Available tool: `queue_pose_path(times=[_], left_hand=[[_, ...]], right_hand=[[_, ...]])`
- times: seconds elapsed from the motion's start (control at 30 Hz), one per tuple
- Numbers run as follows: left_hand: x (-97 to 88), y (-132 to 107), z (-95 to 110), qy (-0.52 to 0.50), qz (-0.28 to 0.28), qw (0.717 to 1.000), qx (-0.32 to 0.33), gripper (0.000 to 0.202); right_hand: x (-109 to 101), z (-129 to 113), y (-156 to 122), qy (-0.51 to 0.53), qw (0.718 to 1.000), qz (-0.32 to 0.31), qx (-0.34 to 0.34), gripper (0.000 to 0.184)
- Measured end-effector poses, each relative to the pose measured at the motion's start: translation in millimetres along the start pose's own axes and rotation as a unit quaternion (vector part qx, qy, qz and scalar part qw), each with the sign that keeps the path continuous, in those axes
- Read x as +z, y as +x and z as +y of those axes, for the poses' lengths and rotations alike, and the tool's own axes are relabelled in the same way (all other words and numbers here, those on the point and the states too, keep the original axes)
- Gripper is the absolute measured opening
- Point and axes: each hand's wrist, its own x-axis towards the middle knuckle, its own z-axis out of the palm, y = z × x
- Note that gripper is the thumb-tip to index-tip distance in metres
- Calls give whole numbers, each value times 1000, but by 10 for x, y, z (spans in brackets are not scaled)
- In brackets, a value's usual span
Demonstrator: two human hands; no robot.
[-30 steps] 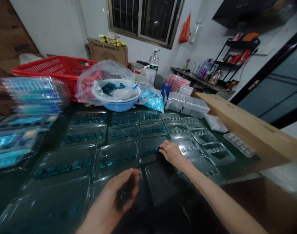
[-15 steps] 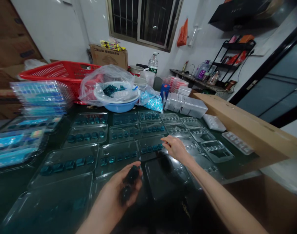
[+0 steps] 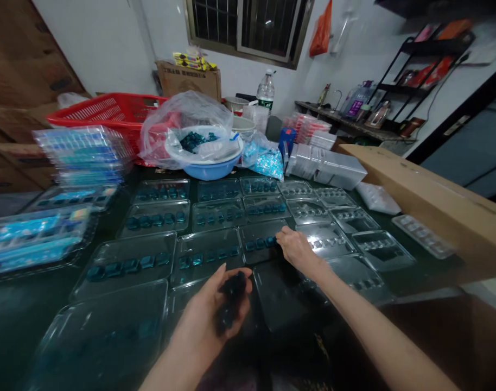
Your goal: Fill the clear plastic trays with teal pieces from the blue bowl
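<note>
My left hand (image 3: pixel 215 315) is cupped near the table's front and holds several small dark teal pieces (image 3: pixel 231 296) in its palm. My right hand (image 3: pixel 297 248) reaches forward, its fingertips pinched at the right end of a row of teal pieces in a clear plastic tray (image 3: pixel 259 241). Rows of similar clear trays (image 3: pixel 215 213) cover the dark table, those to the left filled with teal pieces, those to the right (image 3: pixel 325 239) with empty slots.
A blue basin (image 3: pixel 207 163) with teal pieces under a plastic bag stands at the back, beside a red basket (image 3: pixel 105 111). Stacked packed trays (image 3: pixel 83 157) lie at the left. A long cardboard box (image 3: pixel 431 201) runs along the right. A water bottle (image 3: pixel 266 95) stands behind.
My right hand lifted briefly off the tray, then returned to the end of the row of pieces. My left hand rose slightly with the pieces. The view shifted a little.
</note>
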Motion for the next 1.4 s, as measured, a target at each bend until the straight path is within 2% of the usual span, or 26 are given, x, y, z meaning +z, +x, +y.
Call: queue_pose_path(times=[0.13, 0.23, 0.33, 0.4, 0.5, 0.63, 0.8, 0.9, 0.97, 1.07, 1.13, 1.3, 1.4], left_hand=[[-21, 29, -35, -5, -22, 1000, 11, 41], [5, 2, -39, 2, 2, 1000, 13, 41], [48, -20, -62, -7, 30, 999, 14, 38], [67, -23, -90, -17, 37, 999, 18, 34], [77, -35, -117, -10, 30, 999, 22, 35], [72, -58, -116, 10, -6, 1000, 25, 41], [38, -20, -158, 45, 3, 997, 57, 32], [26, -2, -163, 52, -19, 996, 68, 26], [27, -9, -148, 56, -32, 996, 70, 24], [27, -32, -122, 54, -44, 996, 64, 20], [25, -45, -112, 54, -42, 996, 63, 17], [35, -54, -110, 29, 9, 997, 70, 15], [29, -33, -129, 2, 46, 997, 66, 15]], right_hand=[[-21, -74, -59, -20, 999, 20, 26, 21], [-223, -244, -183, -4, 998, 60, 18, 39], [-450, -554, -388, 107, 984, 104, -95, 33], [-526, -766, -515, 167, 966, 93, -173, 25], [-493, -953, -620, 192, 954, 101, -209, 16], [-362, -954, -644, 234, 943, 135, -195, 18], [-326, -891, -652, 358, 918, 112, -129, 11], [-317, -884, -645, 452, 886, 78, -62, 8], [-294, -885, -630, 520, 852, 53, -26, 6], [-251, -898, -615, 577, 815, 52, -2, 4], [-229, -923, -622, 563, 822, 86, -5, 7], [-169, -1010, -695, 392, 893, 205, -78, 30], [-91, -1043, -731, 315, 908, 257, -97, 34]])
